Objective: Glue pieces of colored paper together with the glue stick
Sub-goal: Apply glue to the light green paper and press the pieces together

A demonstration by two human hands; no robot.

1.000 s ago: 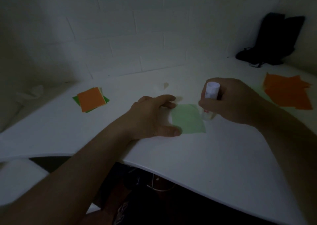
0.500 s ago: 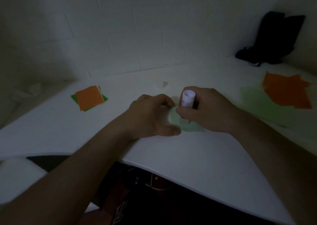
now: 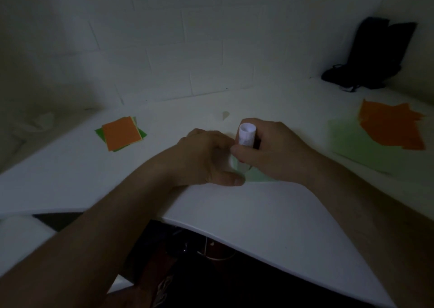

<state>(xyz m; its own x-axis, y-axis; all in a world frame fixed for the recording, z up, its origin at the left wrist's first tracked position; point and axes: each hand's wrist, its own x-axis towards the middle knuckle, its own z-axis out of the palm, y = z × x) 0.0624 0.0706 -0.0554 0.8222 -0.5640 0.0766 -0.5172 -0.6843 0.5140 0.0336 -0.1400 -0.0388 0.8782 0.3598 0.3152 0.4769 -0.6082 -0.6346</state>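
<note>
A pale green paper square point(image 3: 258, 176) lies on the white table point(image 3: 270, 214), mostly hidden under my hands. My right hand point(image 3: 277, 150) grips a white glue stick point(image 3: 246, 135) held upright, its lower end down on the green paper's left part. My left hand point(image 3: 206, 157) rests on the table at the paper's left edge, its thumb touching the near corner and its fingers curved over the far side.
A small stack of orange, yellow and green paper squares point(image 3: 121, 133) lies to the left. Overlapping orange sheets point(image 3: 392, 126) on pale green sheets point(image 3: 357, 145) lie at the right. A black bag point(image 3: 373, 56) stands in the far right corner. The table's curved front edge is near me.
My right hand has slid the glue stick leftward across the green paper, from its right edge to its left part beside my left hand. My left hand stays put.
</note>
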